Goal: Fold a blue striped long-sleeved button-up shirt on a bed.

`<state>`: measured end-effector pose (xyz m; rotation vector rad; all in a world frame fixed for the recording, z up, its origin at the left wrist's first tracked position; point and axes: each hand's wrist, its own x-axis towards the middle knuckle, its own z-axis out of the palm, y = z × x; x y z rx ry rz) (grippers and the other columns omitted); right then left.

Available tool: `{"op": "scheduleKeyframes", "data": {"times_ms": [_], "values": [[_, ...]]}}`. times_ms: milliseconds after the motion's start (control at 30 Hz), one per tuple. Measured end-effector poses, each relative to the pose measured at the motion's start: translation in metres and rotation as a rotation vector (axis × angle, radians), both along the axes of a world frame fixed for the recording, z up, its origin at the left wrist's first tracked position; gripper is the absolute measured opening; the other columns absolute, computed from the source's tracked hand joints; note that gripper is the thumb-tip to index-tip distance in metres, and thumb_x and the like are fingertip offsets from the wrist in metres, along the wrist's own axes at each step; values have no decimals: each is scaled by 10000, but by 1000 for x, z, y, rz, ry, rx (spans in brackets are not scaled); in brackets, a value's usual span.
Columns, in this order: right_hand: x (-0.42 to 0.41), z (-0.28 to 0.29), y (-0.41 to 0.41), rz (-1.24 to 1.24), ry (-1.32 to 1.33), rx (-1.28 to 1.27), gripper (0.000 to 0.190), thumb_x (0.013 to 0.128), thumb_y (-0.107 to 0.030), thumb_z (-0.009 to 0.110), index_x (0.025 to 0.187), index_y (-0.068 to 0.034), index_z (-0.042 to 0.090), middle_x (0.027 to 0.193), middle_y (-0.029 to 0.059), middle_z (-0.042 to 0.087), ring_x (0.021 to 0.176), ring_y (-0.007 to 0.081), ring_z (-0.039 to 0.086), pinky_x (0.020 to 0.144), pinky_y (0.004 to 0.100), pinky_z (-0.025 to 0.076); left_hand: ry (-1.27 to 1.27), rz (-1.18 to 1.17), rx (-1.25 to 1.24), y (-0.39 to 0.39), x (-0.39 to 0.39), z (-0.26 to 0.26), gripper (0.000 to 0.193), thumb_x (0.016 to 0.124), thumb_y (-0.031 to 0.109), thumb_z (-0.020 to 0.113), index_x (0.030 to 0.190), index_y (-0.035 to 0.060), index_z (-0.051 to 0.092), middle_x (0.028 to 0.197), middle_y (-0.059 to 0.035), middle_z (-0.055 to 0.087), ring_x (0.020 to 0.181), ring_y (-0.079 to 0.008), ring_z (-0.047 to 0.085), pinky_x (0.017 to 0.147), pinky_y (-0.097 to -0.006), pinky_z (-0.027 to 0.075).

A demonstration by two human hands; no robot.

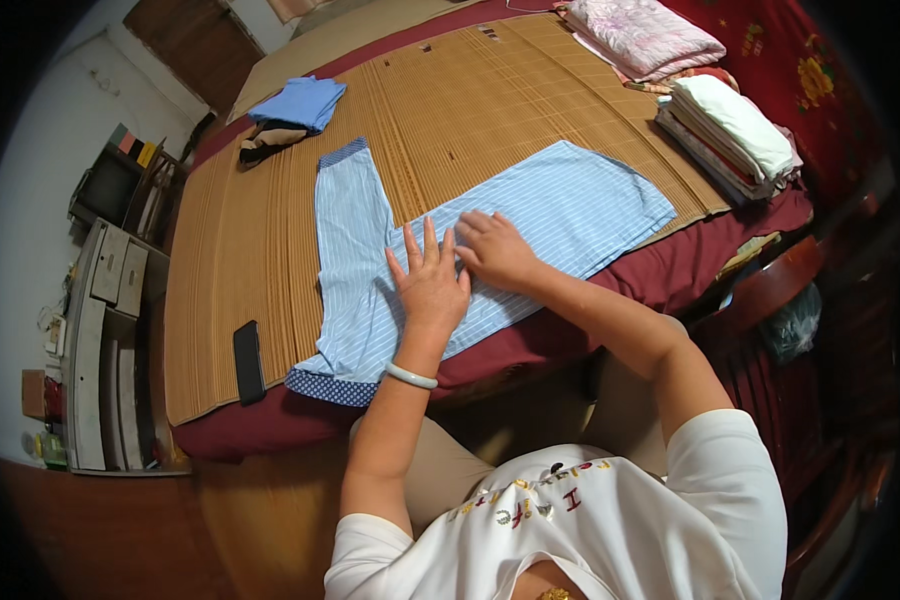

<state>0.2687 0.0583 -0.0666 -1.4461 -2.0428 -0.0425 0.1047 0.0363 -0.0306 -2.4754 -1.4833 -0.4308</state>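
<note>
A light blue garment [547, 202] with thin white stripes lies spread on a woven mat. One sleeve-like part [352, 206] stretches away from me to a dark patterned band. Another dark, white-dotted band [331, 387] sits at the near left edge. My left hand [431, 289] rests palm down on the cloth, fingers spread, with a pale bangle [411, 376] on its wrist. Just right of it, my right hand [499, 251] also lies on the cloth, fingers slightly bent and holding nothing. Whatever is under both palms is hidden.
The slatted mat [225, 247] covers a bed with a dark red sheet [270, 424]. A black phone [250, 364] lies near left. Folded blue clothes [300, 103] are far left; stacked linens [731, 139] and a pink quilt [645, 37] line the right. A wooden chair [776, 277] stands at right.
</note>
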Motion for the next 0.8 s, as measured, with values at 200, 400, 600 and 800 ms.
{"op": "scheduleKeyframes", "data": {"times_ms": [200, 400, 600, 800], "values": [[-1, 28, -7, 112, 516, -212, 449, 986, -381, 504, 1046, 15, 709, 1188, 250, 645, 1172, 405, 576, 1039, 452, 428, -29, 3, 44, -2, 6, 4, 571, 919, 347, 588, 1465, 197, 508, 1641, -97, 249, 1507, -461, 78, 1155, -686, 41], [-21, 29, -6, 4, 577, -294, 578, 954, -490, 537, 928, 69, 679, 990, 249, 650, 983, 404, 597, 894, 480, 452, 158, 49, 170, 1, 12, -7, 554, 967, 333, 493, 1501, 193, 447, 1656, -44, 218, 1509, -461, 58, 1155, -684, 14], [-30, 18, -9, -68, 479, -202, 559, 867, -505, 614, 955, 43, 678, 1065, 189, 658, 1056, 365, 580, 965, 539, 391, 109, 45, 128, 3, 15, -15, 597, 963, 349, 484, 1515, 134, 415, 1668, -46, 176, 1516, -456, 25, 1157, -677, 3], [-31, 23, -20, 38, 487, -325, 527, 812, -469, 645, 973, 32, 682, 1091, 179, 663, 1064, 356, 579, 1008, 565, 359, 156, 74, 76, 1, 12, -8, 625, 964, 363, 472, 1515, 77, 401, 1678, -55, 137, 1522, -448, 6, 1158, -673, -13]]}}
